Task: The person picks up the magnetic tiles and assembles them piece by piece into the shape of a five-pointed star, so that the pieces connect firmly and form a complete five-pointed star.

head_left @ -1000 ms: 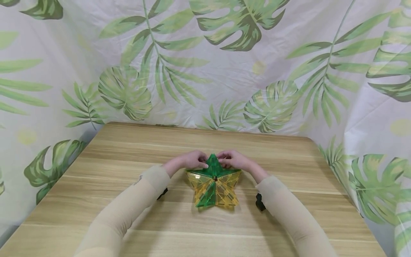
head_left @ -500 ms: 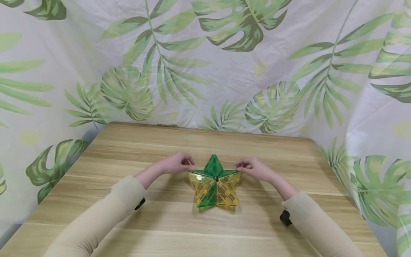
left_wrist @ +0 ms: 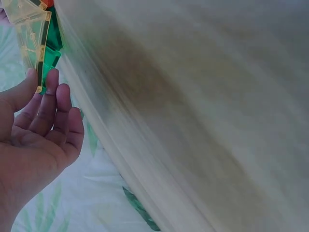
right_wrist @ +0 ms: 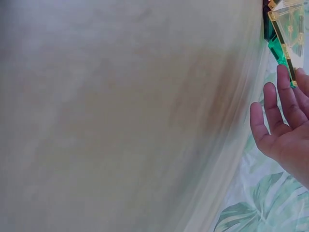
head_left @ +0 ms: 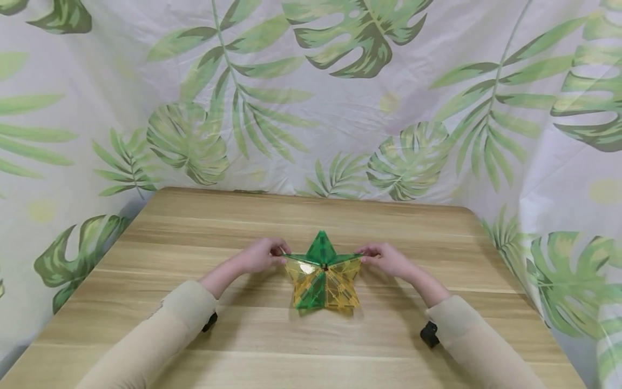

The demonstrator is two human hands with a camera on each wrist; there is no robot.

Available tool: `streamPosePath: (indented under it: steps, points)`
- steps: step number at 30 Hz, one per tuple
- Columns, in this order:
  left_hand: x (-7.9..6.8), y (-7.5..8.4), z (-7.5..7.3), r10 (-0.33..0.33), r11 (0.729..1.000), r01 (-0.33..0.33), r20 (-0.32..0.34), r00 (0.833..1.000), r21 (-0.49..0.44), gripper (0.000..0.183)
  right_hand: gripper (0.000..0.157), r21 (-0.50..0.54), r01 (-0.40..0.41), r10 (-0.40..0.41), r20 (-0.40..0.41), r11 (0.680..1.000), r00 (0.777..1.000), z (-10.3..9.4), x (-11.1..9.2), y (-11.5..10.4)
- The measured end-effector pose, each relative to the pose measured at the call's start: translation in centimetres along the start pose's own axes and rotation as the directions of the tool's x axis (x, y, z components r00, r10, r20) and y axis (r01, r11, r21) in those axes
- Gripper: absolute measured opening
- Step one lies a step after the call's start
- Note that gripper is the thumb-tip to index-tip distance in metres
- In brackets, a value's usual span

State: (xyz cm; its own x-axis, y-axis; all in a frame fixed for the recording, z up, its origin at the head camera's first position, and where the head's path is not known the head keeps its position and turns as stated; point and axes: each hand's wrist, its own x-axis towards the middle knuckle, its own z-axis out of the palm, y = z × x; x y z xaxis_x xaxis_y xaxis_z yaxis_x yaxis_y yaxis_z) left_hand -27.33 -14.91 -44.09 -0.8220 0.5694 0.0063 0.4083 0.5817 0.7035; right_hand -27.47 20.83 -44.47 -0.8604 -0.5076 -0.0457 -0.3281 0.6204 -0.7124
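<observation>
A five-pointed star of see-through green and amber magnetic tiles (head_left: 324,281) stands in the middle of the table in the head view, its top point green. My left hand (head_left: 262,255) pinches the star's left point between thumb and fingertips. On the opposite side, my right hand (head_left: 387,260) pinches the right point the same way. In the left wrist view, amber tiles (left_wrist: 34,43) with green behind them run down to the left hand's thumb. The right wrist view has amber tiles (right_wrist: 288,36) at its upper right edge, gripped at their tip. Whether the star touches the table cannot be told.
The wood-grain table (head_left: 243,335) spreads all around the star. A leaf-patterned cloth (head_left: 272,108) hangs behind the table and along its sides. A black wrist camera (head_left: 430,335) shows under the right sleeve, another (head_left: 210,322) under the left.
Both hands have left the green top point and moved outward to the star's left and right points, which they now pinch. The star keeps nearly the same place.
</observation>
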Motion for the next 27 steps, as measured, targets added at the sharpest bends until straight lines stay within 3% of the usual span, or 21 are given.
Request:
streamPosePath:
  steps: [6,19,27]
  points:
    - [1.7,-1.0,-0.2,-0.059,0.997,0.057,-0.033,0.998,-0.058,0.019,0.028,0.046,-0.056,0.057,-0.028,0.997,0.998,-0.4,1.3,0.6]
    - [5.1,-1.9,-1.0,-0.173,0.985,0.170,-0.095,0.980,-0.038,0.022,0.033,0.211,-0.126,0.137,-0.039,0.969,0.990,-1.3,4.0,1.5]
    - [6.7,-2.1,-1.1,-0.188,0.981,0.182,-0.116,0.975,-0.068,0.022,0.033,0.233,-0.180,0.201,-0.073,0.956,0.977,-2.0,5.1,2.1]
